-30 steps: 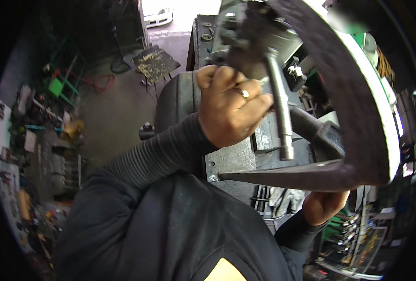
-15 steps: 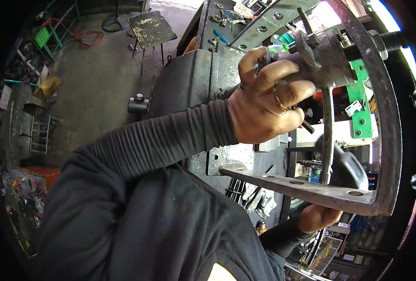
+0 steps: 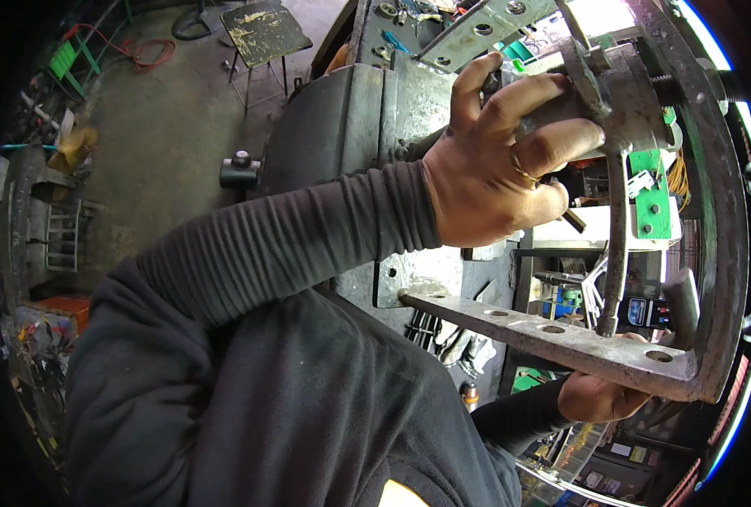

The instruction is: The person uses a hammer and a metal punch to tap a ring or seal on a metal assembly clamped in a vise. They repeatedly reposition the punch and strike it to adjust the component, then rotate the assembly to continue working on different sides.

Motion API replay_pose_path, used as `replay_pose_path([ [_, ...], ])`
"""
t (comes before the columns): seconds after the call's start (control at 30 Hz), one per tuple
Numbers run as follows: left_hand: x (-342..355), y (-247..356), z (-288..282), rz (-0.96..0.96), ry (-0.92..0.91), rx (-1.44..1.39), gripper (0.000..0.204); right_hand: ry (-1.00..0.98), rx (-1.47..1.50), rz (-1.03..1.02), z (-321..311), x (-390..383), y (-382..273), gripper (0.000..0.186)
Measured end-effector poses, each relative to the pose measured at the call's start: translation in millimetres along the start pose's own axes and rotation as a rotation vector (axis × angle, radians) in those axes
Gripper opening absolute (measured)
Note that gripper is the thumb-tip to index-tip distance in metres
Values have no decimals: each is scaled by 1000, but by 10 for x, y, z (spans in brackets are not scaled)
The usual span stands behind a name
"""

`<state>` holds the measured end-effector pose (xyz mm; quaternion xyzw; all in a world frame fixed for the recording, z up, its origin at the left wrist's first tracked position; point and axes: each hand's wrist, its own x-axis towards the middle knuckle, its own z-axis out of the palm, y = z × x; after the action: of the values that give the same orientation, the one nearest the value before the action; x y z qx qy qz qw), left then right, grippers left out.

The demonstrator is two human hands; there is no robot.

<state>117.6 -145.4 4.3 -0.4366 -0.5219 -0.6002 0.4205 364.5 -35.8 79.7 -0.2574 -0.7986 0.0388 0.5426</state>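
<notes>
My left hand point(image 3: 498, 160) reaches across with its fingers curled over a grey metal cylinder point(image 3: 633, 97). A threaded rod point(image 3: 664, 89) joins that cylinder to a heavy steel frame point(image 3: 713, 220). Down from the cylinder runs a slim metal bar point(image 3: 617, 245), its lower end close to the frame's drilled lower arm point(image 3: 519, 323). Behind and below that arm, my right hand point(image 3: 599, 397) is closed, partly hidden. It grips what looks like a hammer point(image 3: 684, 311); the rounded grey head shows above the arm, while the handle is mostly hidden.
Left of the frame stands a large dark metal body point(image 3: 325, 144) with a round knob point(image 3: 240, 169). Small parts and a blue tool point(image 3: 394, 40) lie on the bench at the top. A worn stool point(image 3: 266, 34) and a red hose point(image 3: 149, 55) are on the floor.
The hammer head, blurred beside the slim bar before, now shows sharper and farther right. My right hand has moved slightly right. The view has shifted; my left hand keeps its hold on the cylinder.
</notes>
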Motion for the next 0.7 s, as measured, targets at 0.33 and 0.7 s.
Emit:
replay_pose_path([
  [0.33,-29,-19,35,-40,-44,-40,51,152,329,-129,-27,-43,122,40],
  [0.7,-3,-19,-23,10,-10,27,23,-110,267,-68,-81,-152,314,29],
])
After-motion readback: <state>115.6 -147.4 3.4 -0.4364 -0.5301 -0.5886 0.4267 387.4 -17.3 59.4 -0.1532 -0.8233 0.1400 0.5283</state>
